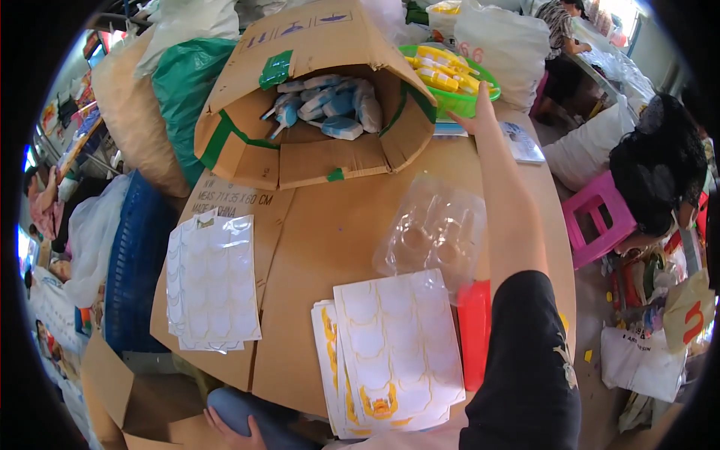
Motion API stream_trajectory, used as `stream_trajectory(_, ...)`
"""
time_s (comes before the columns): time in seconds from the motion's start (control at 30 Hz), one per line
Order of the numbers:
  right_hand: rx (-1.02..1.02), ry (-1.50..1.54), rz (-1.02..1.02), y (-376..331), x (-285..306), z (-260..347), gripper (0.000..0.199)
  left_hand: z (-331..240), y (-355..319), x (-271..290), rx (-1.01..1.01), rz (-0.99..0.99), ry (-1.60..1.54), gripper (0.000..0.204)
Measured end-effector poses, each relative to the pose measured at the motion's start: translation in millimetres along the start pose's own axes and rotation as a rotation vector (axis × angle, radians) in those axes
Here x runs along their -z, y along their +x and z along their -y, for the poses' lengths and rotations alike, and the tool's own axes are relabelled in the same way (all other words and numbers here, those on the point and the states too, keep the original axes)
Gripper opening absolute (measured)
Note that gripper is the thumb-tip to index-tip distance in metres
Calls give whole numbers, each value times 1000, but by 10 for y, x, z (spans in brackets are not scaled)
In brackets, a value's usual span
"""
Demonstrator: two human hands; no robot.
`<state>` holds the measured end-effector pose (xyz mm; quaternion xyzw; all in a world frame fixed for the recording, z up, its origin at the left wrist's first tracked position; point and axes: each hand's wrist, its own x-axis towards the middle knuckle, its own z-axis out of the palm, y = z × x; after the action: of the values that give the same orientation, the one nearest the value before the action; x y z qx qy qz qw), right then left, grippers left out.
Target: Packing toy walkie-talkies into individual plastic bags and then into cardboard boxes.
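Note:
My right arm stretches forward across the cardboard-covered table. My right hand [478, 112] is at the near rim of a green basin [489, 79], thumb and fingers spread apart. Its fingertips are close to the yellow plastic pieces [442, 69] heaped in the basin; whether they touch one I cannot tell. My left hand [234, 431] lies low, below the table edge, with its fingers apart on a blue denim knee [231, 407]. Blue-and-white plastic pieces [330, 105] fill part of a cardboard box [334, 161] lying with its mouth towards me.
Sticker sheets lie in a left stack [217, 285] and a nearer stack [401, 337]. A clear plastic tray [435, 225] and a red container [473, 330] are beside them. A blue crate [135, 277] stands left, a pink stool [598, 217] right. Another person [562, 30] sits far right.

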<state>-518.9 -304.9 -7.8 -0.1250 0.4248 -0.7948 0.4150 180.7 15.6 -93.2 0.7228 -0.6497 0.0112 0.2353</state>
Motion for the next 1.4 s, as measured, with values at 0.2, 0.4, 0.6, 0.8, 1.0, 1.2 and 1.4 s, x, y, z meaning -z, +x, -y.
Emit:
stream_trajectory(0.2,-121,-71,-137,406,-124,-215,50,-121,193,-98,43,27,66,79)
stream_trajectory(0.4,-107,147,-268,675,-61,-254,44,-170,279,-145,6,29,126,79)
stream_trajectory(0.6,-122,98,-372,380,-9,-99,35,-265,264,-75,-56,-96,160,61)
stream_trajectory(0.8,-142,48,-275,11,708,583,50,32,137,-188,49,48,23,70)
stream_trajectory(1.0,-6,-18,-259,-1379,768,900,49,-188,338,-40,-249,-170,22,54)
stream_trajectory(1.2,12,-63,-284,-2298,1434,1194,56,-1266,1165,-223,-730,-47,-496,25)
stream_trajectory(1.4,-117,-33,-296,-2759,1826,1040,54,-2598,1575,-976,-396,627,-692,71)
